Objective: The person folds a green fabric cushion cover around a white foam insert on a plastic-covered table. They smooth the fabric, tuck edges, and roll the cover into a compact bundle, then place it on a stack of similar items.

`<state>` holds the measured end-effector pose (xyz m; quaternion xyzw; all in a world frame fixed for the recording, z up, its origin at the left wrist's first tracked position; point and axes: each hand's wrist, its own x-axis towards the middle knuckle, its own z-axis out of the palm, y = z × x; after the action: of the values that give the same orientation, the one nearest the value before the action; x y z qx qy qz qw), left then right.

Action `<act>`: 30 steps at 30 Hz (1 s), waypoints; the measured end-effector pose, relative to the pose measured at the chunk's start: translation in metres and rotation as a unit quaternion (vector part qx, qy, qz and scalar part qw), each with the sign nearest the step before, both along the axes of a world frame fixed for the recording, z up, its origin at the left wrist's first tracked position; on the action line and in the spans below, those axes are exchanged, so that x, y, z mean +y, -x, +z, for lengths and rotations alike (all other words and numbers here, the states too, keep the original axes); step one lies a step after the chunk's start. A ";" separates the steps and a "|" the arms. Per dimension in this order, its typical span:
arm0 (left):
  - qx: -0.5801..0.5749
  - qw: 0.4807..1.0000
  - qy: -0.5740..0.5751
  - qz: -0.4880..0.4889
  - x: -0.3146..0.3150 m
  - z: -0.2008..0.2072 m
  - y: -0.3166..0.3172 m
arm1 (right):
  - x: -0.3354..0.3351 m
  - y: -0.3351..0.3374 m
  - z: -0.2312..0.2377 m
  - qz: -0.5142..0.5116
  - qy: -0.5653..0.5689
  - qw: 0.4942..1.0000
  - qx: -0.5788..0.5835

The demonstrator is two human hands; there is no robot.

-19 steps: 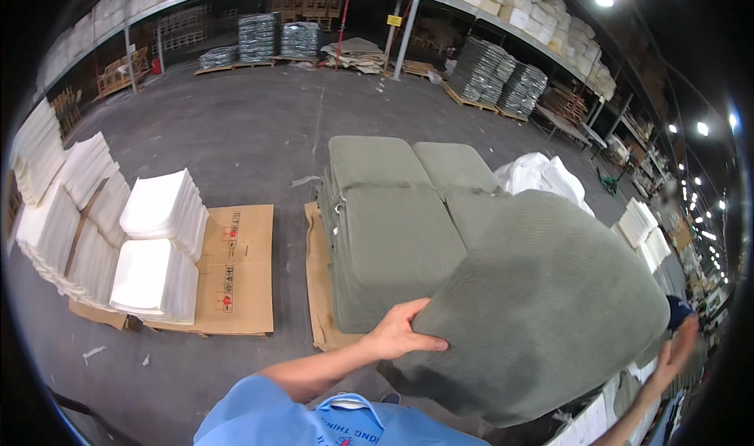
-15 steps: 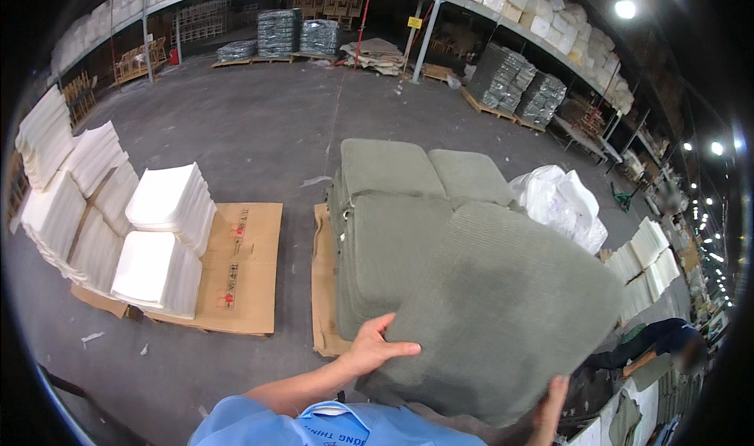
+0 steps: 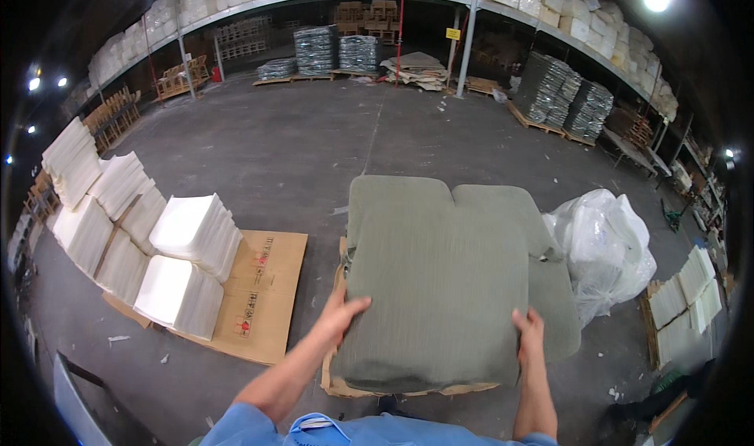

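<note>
A flat grey-green seat cushion [image 3: 436, 297] is between my hands, level above the stacks of like cushions. My left hand [image 3: 342, 312] grips its left edge, thumb on top and fingers hidden underneath. On the opposite edge my right hand [image 3: 530, 332] holds it the same way. Below and to the right, stacked grey-green cushions [image 3: 554, 301] show past the held one, which hides most of the left stacks. Cardboard [image 3: 333, 371] sticks out from beneath the stacks at the left and front.
On the left, several stacks of white foam pads [image 3: 177, 289] stand beside and on a flat cardboard sheet [image 3: 275, 305]. A clear plastic bag [image 3: 605, 250] bulges right of the cushions. More white pads [image 3: 683, 305] lie far right. Wrapped pallet stacks [image 3: 316, 51] line the back.
The cushion has swung left and levelled out over the stacks, with both hands still on it. My view has turned to the right-hand co-worker's opposite side, leaving that person mostly out of sight.
</note>
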<state>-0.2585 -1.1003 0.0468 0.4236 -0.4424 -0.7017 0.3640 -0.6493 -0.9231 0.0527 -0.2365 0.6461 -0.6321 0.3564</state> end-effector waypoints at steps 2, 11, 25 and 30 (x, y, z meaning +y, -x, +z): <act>-0.024 0.990 0.136 0.007 -0.058 0.048 0.013 | -0.073 0.026 0.042 0.033 0.070 0.997 0.027; -0.076 0.955 0.269 0.096 -0.234 0.151 0.058 | -0.295 0.077 0.133 0.172 0.138 0.968 0.117; -0.443 0.882 0.098 0.125 -0.212 -0.108 0.073 | -0.314 0.058 -0.124 0.090 -0.166 0.947 0.260; -0.455 0.881 0.066 0.109 -0.200 -0.085 0.089 | -0.318 0.076 -0.139 0.060 -0.147 0.942 0.296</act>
<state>-0.3471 -1.3006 -0.0379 0.7167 -0.5558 -0.3566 0.2241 -0.7251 -1.2406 -0.0863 -0.3957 0.7931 -0.4090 0.2172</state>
